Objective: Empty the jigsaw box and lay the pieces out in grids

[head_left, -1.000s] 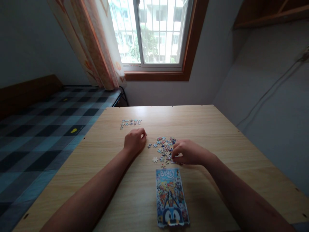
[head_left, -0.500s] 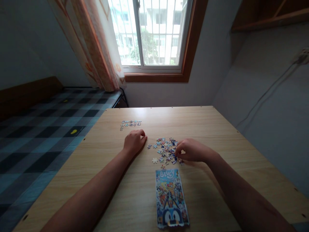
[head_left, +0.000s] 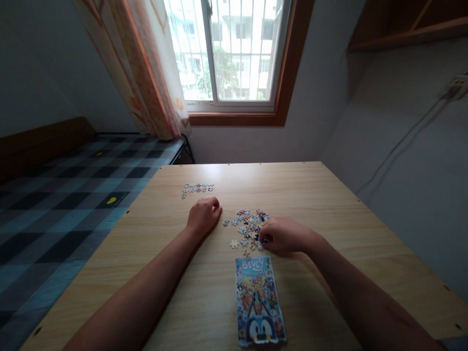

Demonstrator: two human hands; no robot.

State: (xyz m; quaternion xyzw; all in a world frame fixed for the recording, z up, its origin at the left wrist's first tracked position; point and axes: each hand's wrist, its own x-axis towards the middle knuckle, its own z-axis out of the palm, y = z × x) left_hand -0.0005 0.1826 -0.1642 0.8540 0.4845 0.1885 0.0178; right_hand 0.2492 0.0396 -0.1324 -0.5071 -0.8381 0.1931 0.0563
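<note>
Down go the right hand's (head_left: 285, 235) fingers, curled in low against the near right edge of the loose pile (head_left: 248, 228) of puzzle pieces, a touch lower and closer in than half a second ago. Whether a piece sits between them I can't tell; the knuckles screen the tips. Over on the other side, the left hand (head_left: 202, 215) hasn't budged: wrist resting on the bench (head_left: 310, 195), thumb and finger pinched together on a pale sliver (head_left: 220, 205), which looks like a puzzle piece seen edge-on.

Between the hands lies that pile, dark blue bits gathered at its right side, and one pale loose piece (head_left: 234, 244) sits apart at its near left. Just below, the Bluey packet (head_left: 259, 302) lies flat, printed face up, same place as before. Beyond the left hand, the short rows of pieces (head_left: 198, 189) hold their shape, a stub running down at their left end, nothing added in this last second. So the action, as I judge it, is all in the pile, with the right hand picking over it and the layout waiting.
</note>
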